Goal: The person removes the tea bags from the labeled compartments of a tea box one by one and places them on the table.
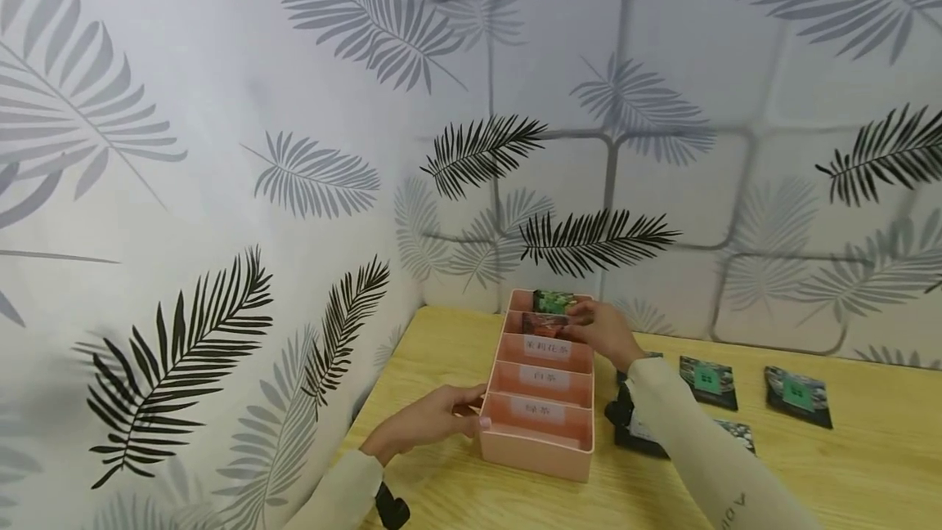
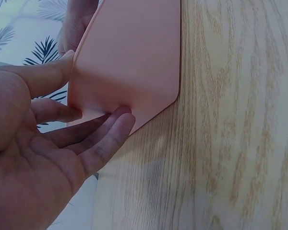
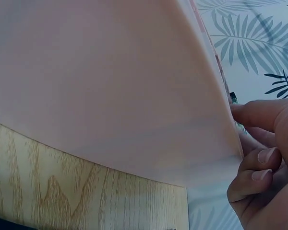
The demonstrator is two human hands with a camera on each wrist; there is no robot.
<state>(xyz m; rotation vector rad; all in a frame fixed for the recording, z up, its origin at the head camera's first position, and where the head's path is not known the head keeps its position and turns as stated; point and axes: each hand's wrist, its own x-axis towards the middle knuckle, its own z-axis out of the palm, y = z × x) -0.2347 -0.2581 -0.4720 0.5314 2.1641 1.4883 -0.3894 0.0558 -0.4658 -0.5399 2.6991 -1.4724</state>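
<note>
A long pink divided box (image 1: 536, 458) with labelled compartments stands on the table. At its near left corner is my left hand (image 1: 445, 415), thumb at the rim and fingers against the outer wall, gripping the box. My right hand (image 1: 605, 332) is over the far right side, pinching the edge of a green tea packet (image 1: 552, 301) in the farthest compartment. A dark red tea packet (image 1: 543, 323) sits in the compartment in front of it, close to the right thumb. In the right wrist view the box wall (image 3: 110, 86) hides most of the packets.
Right of the box lie several dark packets with green labels, among them one packet (image 1: 708, 381) and another packet (image 1: 797, 396). The right forearm partly covers some of them. A leaf-patterned wall (image 1: 471, 211) rises behind the wooden table (image 1: 868, 464) and along its left.
</note>
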